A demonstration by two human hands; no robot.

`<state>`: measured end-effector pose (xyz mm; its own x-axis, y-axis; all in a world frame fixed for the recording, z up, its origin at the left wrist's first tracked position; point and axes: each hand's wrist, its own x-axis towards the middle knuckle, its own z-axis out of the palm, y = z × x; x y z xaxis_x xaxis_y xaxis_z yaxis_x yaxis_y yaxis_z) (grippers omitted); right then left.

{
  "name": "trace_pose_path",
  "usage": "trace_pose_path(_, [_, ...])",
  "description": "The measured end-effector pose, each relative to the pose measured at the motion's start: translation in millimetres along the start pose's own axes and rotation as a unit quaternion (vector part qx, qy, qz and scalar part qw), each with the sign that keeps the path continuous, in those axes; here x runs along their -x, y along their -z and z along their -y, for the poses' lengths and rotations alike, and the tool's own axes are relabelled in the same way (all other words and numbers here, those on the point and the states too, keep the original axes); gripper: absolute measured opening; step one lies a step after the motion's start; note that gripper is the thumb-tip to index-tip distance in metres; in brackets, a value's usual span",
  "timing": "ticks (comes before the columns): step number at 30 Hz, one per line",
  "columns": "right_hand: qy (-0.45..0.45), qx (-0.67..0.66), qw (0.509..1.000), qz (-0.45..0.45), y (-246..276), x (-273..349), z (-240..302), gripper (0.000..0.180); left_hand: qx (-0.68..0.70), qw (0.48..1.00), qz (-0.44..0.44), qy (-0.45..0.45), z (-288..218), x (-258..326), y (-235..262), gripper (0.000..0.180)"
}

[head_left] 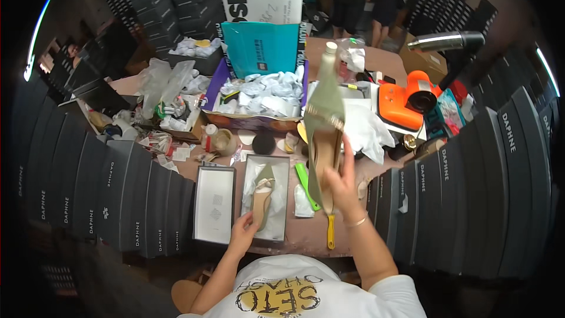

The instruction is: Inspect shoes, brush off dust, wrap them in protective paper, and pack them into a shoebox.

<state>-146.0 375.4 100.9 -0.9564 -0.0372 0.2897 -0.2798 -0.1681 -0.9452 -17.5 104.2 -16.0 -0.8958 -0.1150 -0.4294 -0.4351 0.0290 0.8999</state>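
Note:
My right hand (pixel 342 184) is wrapped round the side of an olive-green pointed shoe (pixel 323 97), lifted high with its toe pointing away and its beige inside showing. The matching pointed shoe (pixel 263 197) lies over an open shoe box (pixel 285 171) lined with white tissue paper. At its heel end, the fingers of my left hand (pixel 242 232) close on the shoe. Left of the box lies its grey-edged lid (pixel 215 200), white inside up. Close to the raised shoe are a green-handled tool (pixel 306 185) and a yellow-handled one (pixel 331 235).
Stacks of dark shoe boxes (pixel 132 194) flank me, with more boxes (pixel 465 194) on the right. Beyond the work spot stands a purple carton (pixel 215 91) of crumpled paper. An orange device (pixel 406 100) sits at the far right, and two people stand behind the table.

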Motion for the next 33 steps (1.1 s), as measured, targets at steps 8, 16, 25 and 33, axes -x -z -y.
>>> trace_pose_path(8, [-0.435,-0.184,0.864,-0.173,-23,191,-51,0.076,-0.085,0.994,0.046,0.043,38,-45,9,0.067])
trace_pose_path(16, [-0.208,0.084,0.954,-0.2,-39,143,-61,0.068,-0.189,0.964,0.187,0.026,31,-98,7,0.076])
trace_pose_path(25, [-0.292,-0.268,0.895,-0.203,-84,157,-19,0.05,0.115,0.958,0.253,0.075,-10,-61,38,0.06])
trace_pose_path(33, [-0.388,-0.561,0.731,0.008,-91,148,-36,0.052,0.437,0.779,0.387,0.231,-46,-25,58,0.04])
